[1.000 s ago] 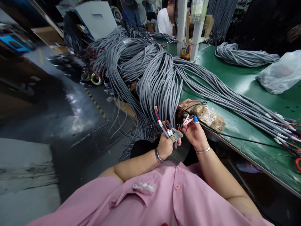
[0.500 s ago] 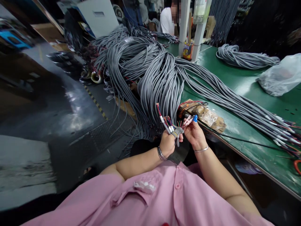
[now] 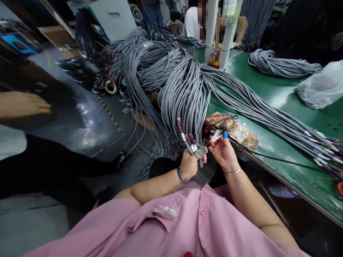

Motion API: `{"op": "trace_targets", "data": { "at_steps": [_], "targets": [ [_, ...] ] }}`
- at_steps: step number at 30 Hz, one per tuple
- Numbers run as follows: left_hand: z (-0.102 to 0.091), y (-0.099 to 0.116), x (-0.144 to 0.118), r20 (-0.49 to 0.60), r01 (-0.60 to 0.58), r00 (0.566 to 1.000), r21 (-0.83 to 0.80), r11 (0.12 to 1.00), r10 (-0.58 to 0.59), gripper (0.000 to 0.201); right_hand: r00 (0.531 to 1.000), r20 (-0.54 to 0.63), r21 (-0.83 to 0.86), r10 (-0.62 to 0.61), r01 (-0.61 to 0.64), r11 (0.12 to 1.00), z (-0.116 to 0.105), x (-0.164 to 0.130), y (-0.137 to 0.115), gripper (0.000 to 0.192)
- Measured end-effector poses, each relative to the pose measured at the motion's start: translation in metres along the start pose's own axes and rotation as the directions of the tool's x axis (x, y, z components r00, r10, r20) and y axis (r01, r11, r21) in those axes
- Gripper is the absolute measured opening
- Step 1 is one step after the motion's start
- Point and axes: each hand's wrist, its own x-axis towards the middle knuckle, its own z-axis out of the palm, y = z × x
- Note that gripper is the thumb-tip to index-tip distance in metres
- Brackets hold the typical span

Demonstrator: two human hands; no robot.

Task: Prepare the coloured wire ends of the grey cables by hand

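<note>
Grey cable ends (image 3: 193, 147), coloured wires exposed, stand in the closed grip of the left hand (image 3: 188, 165), near the table (image 3: 281, 92). Right hand (image 3: 223, 154) pinches a pale pink piece (image 3: 216, 136). Change: passer-by (image 3: 53, 160) entered at left; handwork apparently undisturbed.

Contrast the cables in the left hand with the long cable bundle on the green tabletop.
The held cables make a small bunch; the long bundle has many more. The held cables are gripped in the left hand; the long bundle lies along the green tabletop. Both are gray-sheathed, with coloured wire ends.
</note>
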Motion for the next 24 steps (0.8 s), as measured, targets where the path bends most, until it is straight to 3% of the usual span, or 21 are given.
{"op": "trace_targets", "data": {
  "at_steps": [3, 10, 16, 24],
  "targets": [
    [0.003, 0.004, 0.002, -0.023, 0.019, 1.000, -0.002, 1.000, -0.019, 0.031, 0.998, -0.022, -0.047, -0.058, 0.057, 0.997, 0.002, -0.001, -0.001, 0.021],
    [0.011, 0.002, 0.008, -0.047, 0.017, 0.999, -0.027, 0.999, -0.019, 0.033, 0.988, -0.047, -0.089, -0.149, 0.144, 0.986, 0.001, 0.007, 0.007, 0.032],
    [0.011, 0.000, 0.007, -0.045, -0.002, 0.999, -0.020, 1.000, 0.001, 0.034, 0.998, -0.017, 0.002, -0.062, 0.062, 0.998, 0.005, 0.011, 0.006, 0.031],
    [0.007, -0.006, 0.009, -0.048, -0.015, 0.999, 0.021, 1.000, 0.016, 0.035, 0.981, -0.169, 0.061, -0.092, 0.103, 0.993, 0.008, 0.020, 0.010, 0.027]
  ]
}}
